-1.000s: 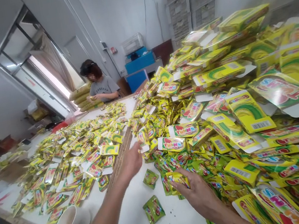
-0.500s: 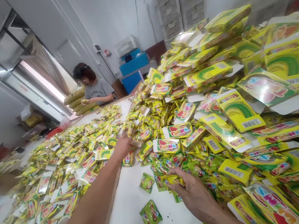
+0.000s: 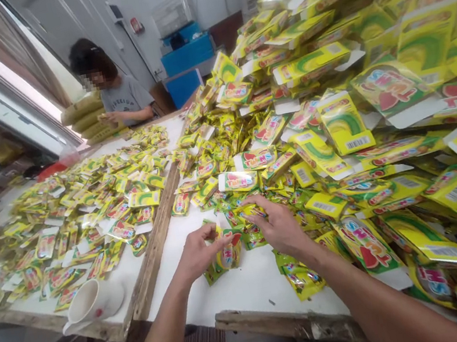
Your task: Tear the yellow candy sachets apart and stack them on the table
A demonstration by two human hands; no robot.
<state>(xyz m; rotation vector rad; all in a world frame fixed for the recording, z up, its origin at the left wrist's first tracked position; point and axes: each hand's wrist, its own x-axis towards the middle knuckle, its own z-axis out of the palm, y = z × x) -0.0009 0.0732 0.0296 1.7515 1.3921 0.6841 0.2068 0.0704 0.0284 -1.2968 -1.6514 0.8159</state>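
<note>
My left hand (image 3: 196,253) is closed in a pinch on a yellow-green flat carton (image 3: 228,247) just above the white table (image 3: 249,285). My right hand (image 3: 276,224) is beside it, fingers curled on small green candy sachets (image 3: 248,211) at the edge of the heap. A huge pile of flat yellow cartons (image 3: 343,121) and sachets rises to the right. One loose sachet (image 3: 300,279) lies near my right wrist.
A second table (image 3: 106,328) on the left is covered with spread cartons (image 3: 86,214) and holds a white cup (image 3: 90,301). A person in a grey shirt (image 3: 122,98) works at the far end. Blue bins (image 3: 186,60) stand by the wall.
My left hand came back from the far pile with a carton and now sits beside my right hand. The view tilted down and nearer to the table edge.
</note>
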